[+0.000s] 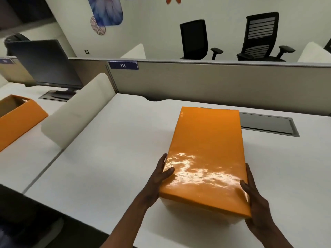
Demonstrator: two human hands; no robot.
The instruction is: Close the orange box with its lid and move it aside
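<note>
A glossy orange box (207, 153) lies lengthwise on the white desk (111, 158), its lid covering the top. My left hand (160, 178) presses against its near left side, thumb on the lid. My right hand (254, 199) grips the near right side, thumb on the lid edge. The box's near end looks slightly raised, with a pale shadow under it. The box body below the lid is mostly hidden.
A second orange box (19, 117), open at the top, sits on the neighbouring desk at left, beyond a cream divider (77, 111). A grey cable hatch (268, 125) lies behind the box. A dark monitor (48, 63) stands far left; office chairs stand past the partition.
</note>
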